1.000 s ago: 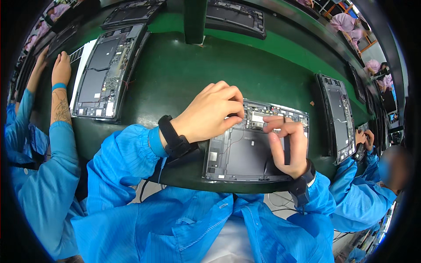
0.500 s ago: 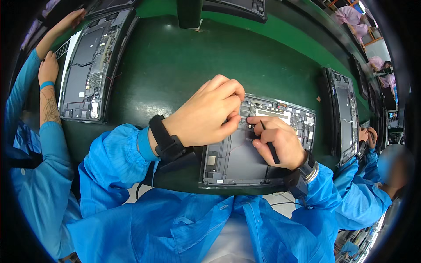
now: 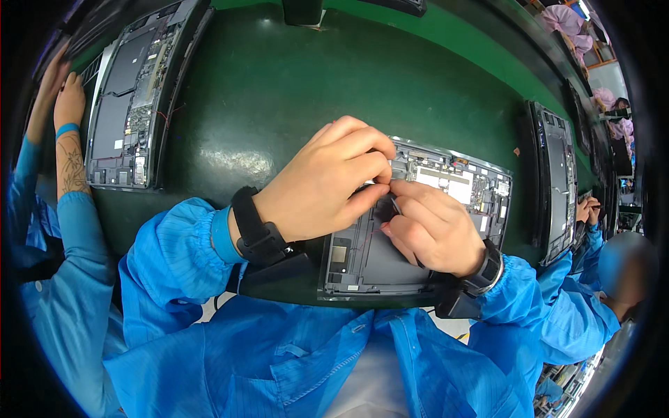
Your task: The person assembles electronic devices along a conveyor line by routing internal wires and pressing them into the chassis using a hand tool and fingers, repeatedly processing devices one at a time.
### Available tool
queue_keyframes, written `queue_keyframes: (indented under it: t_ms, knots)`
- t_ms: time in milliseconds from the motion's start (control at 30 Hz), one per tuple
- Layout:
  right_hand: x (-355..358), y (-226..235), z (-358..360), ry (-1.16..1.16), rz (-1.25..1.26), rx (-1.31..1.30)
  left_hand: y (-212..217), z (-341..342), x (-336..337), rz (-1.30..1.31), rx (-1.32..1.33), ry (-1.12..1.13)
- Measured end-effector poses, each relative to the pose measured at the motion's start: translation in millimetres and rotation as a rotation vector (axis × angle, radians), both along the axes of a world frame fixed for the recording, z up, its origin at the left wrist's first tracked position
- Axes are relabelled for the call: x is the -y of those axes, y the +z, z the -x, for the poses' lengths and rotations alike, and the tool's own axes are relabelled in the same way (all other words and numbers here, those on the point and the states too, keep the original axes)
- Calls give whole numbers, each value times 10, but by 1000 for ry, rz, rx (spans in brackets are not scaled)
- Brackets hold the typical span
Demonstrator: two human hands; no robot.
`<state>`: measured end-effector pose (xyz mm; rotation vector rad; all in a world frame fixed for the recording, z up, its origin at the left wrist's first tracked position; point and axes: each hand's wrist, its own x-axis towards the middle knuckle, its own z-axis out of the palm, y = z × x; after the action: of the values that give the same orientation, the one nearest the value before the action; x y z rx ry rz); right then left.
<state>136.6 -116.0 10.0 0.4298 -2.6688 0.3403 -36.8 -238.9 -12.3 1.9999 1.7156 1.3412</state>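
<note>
An opened laptop base (image 3: pixel 376 261) lies in front of me, its circuit board and dark battery area exposed. Over its upper left part, my left hand (image 3: pixel 331 177) is bent, thumb and fingertips pinched together; what they hold, if anything, is hidden. My right hand (image 3: pixel 439 226) is curled over the middle of the base, gripping a thin black tool (image 3: pixel 397 205) that shows only in part between the fingers. Its fingertips meet those of the left hand near the board. Both wrists wear black bands.
Another opened laptop base (image 3: pixel 118 104) stands at the left beside a co-worker's arms (image 3: pixel 72 139). At the right are more opened laptop bases (image 3: pixel 557 177) and another co-worker's hands (image 3: pixel 589 209). A dark block (image 3: pixel 303 12) sits at the far edge of the green mat (image 3: pixel 279 83).
My right hand has moved left and up until its fingertips meet the left hand's. The black tool is more covered now. At the left, the co-worker's far arm has shifted downward.
</note>
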Motion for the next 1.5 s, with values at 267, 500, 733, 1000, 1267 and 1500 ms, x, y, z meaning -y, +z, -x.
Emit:
queue_keyframes:
  t_ms: [267,500,733,1000,1267,1500]
  knots:
    - [-117,-45,-134,-6,145,75,-18,2,7,13,20,-7]
    - [-49,-29,-12,-31,248,70,-16,-11,-4,16,13,-12]
    - [-240,4,-49,-4,396,192,0,4,-5,108,-13,-63]
    - [-227,-113,-54,96,327,58,50,51,43,71,-20,18]
    - [-196,-151,-40,123,216,4,42,43,50,85,-20,28]
    - [3,-174,140,92,185,-49,51,118,76,79,60,59]
